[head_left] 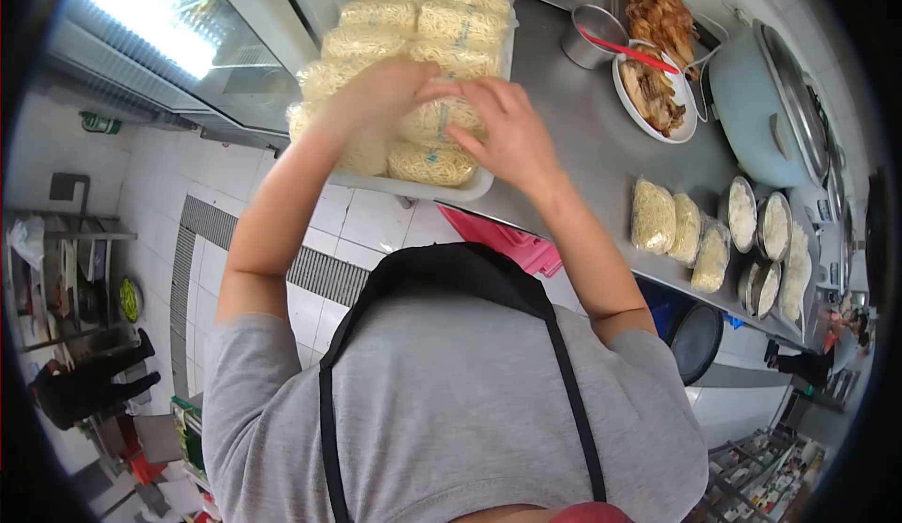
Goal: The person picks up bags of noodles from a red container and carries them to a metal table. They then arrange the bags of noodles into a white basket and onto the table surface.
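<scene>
Clear bags of pale noodles (462, 23) lie in rows in a white tray (474, 187) on the steel counter. Over the middle of the tray is my left hand (385, 95), blurred by motion, its fingers hidden or smeared. My right hand (507, 133) is beside it at the tray's right part, thumb and fingers apart, over a noodle bag (440, 121). The fingertips of both hands come close together near the bags. Whether the left one grips a bag is not clear.
Right of the tray are a metal cup (594, 39), a plate of cooked meat (648, 100) with red tongs, and a large pale cooker (761, 109). Nearer the counter's right end stand more noodle bags (653, 216) and metal bowls (742, 215). Other people are in the background.
</scene>
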`<act>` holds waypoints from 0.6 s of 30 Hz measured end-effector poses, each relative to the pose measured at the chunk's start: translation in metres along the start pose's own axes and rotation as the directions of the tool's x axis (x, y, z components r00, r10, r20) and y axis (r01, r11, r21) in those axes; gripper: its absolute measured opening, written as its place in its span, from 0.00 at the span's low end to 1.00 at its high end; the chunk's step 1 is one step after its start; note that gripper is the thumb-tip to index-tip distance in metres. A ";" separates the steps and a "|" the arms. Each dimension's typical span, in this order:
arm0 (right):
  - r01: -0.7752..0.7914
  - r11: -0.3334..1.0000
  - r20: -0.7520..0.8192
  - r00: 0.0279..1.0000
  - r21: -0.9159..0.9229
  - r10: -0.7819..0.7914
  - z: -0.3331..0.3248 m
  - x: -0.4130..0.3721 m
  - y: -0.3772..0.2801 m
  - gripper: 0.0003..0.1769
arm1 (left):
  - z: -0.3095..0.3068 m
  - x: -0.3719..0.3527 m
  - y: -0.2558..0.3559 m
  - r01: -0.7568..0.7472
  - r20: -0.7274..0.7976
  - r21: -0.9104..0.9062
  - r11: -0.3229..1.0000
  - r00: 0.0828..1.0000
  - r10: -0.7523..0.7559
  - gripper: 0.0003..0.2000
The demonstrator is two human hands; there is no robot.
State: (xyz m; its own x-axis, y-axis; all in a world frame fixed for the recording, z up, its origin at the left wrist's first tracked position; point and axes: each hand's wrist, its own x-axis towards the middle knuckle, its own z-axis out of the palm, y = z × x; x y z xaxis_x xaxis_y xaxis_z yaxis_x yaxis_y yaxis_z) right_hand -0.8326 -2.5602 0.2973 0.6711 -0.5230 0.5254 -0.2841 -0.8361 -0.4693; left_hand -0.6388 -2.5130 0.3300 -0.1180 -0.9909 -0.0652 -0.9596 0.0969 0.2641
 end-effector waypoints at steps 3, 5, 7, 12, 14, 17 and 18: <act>-0.015 0.998 0.033 0.999 -0.065 0.017 0.006 -0.003 0.001 0.25 | 0.009 0.006 0.002 -0.096 -0.085 -0.054 0.994 0.992 0.091 0.15; -0.044 0.988 0.115 0.991 -0.147 0.061 0.012 0.011 0.013 0.21 | 0.010 0.000 0.025 0.037 -0.549 0.327 0.944 0.820 0.158 0.11; -0.058 0.992 0.145 0.987 -0.114 0.075 0.016 0.019 0.021 0.21 | 0.014 0.000 0.047 0.061 -0.473 0.290 0.955 0.877 0.088 0.09; -0.259 0.895 -0.405 0.909 -0.363 0.098 -0.048 -0.052 0.055 0.20 | 0.046 0.011 0.026 0.096 -0.478 0.426 0.900 0.868 0.134 0.06; -0.538 0.657 -0.529 0.814 -0.528 0.241 -0.102 -0.126 0.102 0.23 | 0.044 0.009 0.030 0.143 -0.547 0.329 0.933 0.834 0.065 0.06; -0.804 0.104 -0.389 0.391 -0.585 0.834 -0.141 -0.192 0.118 0.27 | 0.043 0.012 0.032 0.191 -0.512 0.302 0.934 0.859 -0.010 0.06; -0.806 0.095 -0.397 0.386 -0.585 0.833 -0.139 -0.197 0.111 0.27 | 0.040 0.010 0.041 0.182 -0.512 0.299 0.937 0.859 -0.003 0.06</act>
State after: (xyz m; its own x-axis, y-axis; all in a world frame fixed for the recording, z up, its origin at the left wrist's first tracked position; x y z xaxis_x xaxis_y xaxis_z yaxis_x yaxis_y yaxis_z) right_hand -1.0913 -2.5726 0.2406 -0.2495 -0.9639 0.0936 -0.9680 0.2454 -0.0528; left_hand -0.6895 -2.5157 0.3021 0.0323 -0.8994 0.4359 -0.9968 -0.0611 -0.0522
